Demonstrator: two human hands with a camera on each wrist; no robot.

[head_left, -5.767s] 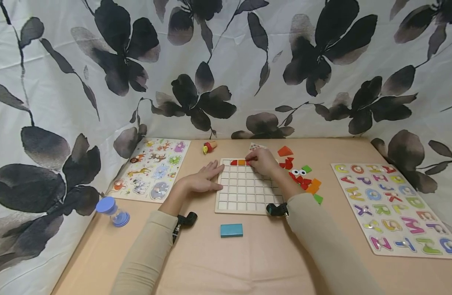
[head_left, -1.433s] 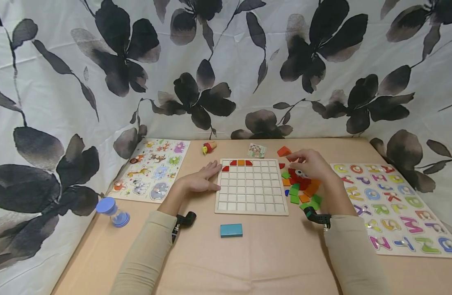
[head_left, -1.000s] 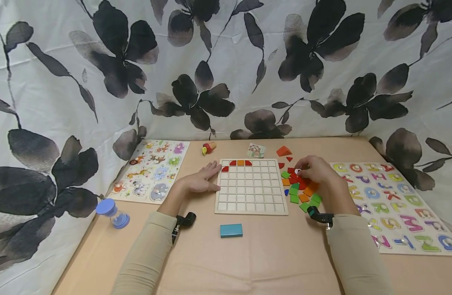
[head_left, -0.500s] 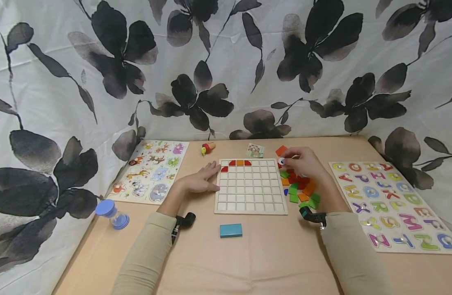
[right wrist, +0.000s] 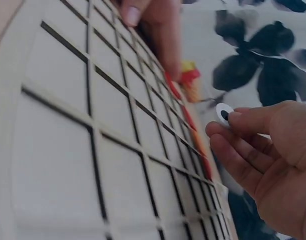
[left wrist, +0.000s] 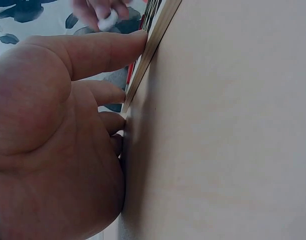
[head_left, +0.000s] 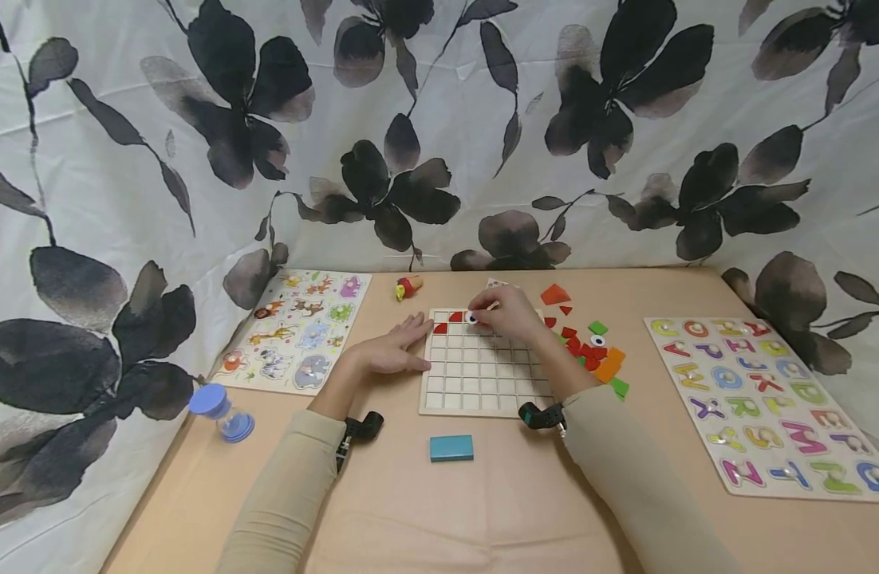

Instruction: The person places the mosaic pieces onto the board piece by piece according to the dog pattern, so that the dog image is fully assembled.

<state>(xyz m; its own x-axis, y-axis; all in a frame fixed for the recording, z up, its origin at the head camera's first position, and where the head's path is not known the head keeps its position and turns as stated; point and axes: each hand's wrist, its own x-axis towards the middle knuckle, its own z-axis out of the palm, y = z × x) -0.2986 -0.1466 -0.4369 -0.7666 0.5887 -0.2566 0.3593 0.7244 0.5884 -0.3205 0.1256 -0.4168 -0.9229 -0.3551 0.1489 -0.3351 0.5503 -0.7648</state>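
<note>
My right hand [head_left: 507, 312] is over the top row of a white grid board [head_left: 475, 375], pinching a round eye piece [right wrist: 224, 114], white with a black pupil, between thumb and forefinger. The right wrist view shows the piece held just off the board. Red tiles [head_left: 441, 328] sit in the board's upper left cells; an orange tile beside them is hidden by the hand in the head view. My left hand [head_left: 392, 348] rests at the board's left side, fingers straight, fingertips touching its edge. In the left wrist view, the thumb [left wrist: 113, 52] meets the wooden edge.
Loose red, orange and green tiles [head_left: 608, 364] lie right of the board, with another eye piece [head_left: 597, 340]. A small card [head_left: 494, 282] is partly hidden behind the right hand. Around stand an animal board [head_left: 296, 327], letter board [head_left: 770, 406], sand timer [head_left: 222, 413], teal block [head_left: 451, 448] and small toy [head_left: 408, 287].
My right hand has picked an eye piece from the pile and carried it left over the board. Since the earliest frame, a red tile has appeared in the second row. The left hand stays put.
</note>
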